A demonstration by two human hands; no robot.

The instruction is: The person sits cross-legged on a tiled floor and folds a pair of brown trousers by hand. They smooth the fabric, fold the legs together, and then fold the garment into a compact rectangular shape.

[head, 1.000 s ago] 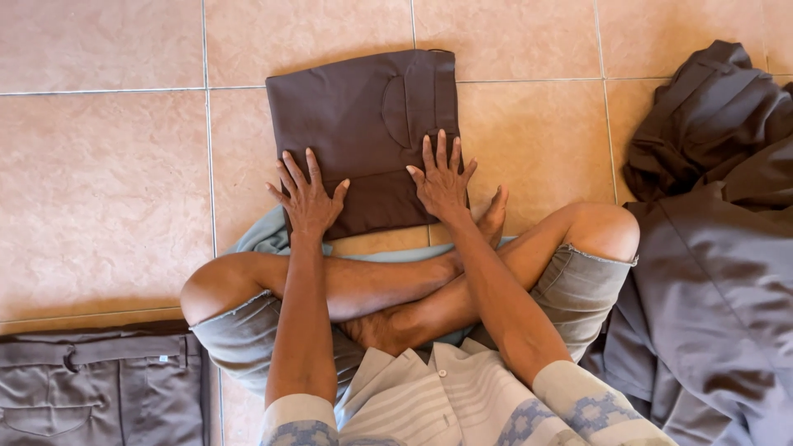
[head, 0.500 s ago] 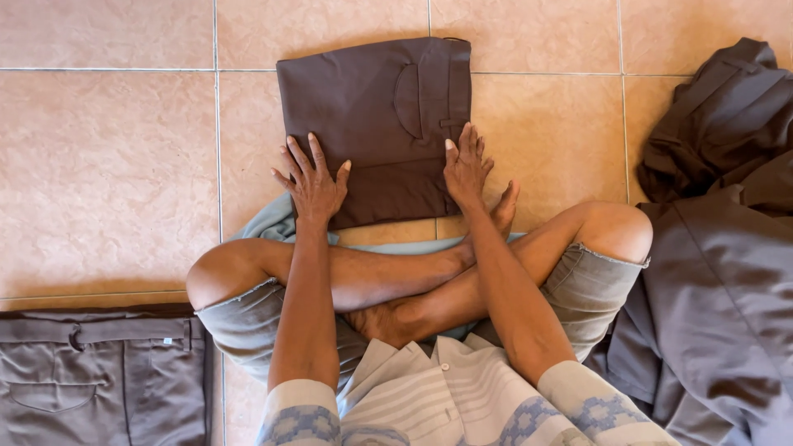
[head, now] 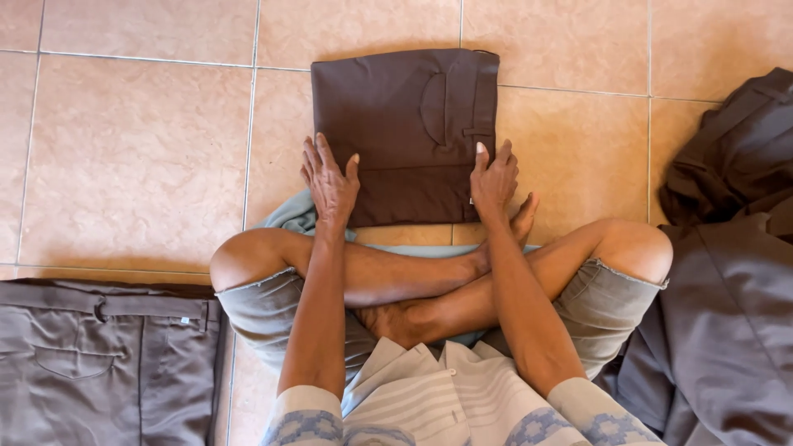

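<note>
A folded pair of dark brown trousers [head: 405, 124] lies flat on the tiled floor in front of my crossed legs. My left hand [head: 330, 182] rests at the bundle's near left edge, fingers together along its side. At the near right corner my right hand [head: 494, 177] curls its fingers onto the fabric. Whether either hand actually grips the cloth cannot be told; both touch it.
Grey trousers [head: 107, 355] lie spread at the lower left. A heap of dark brown and grey garments [head: 735, 248] is piled at the right. A pale blue-green cloth [head: 293, 216] lies under my legs. Tan tiles [head: 132, 149] surround everything.
Both hands have slid from the top of the folded trousers outward and back to its near side edges. The fingers, spread before, are now drawn together.
</note>
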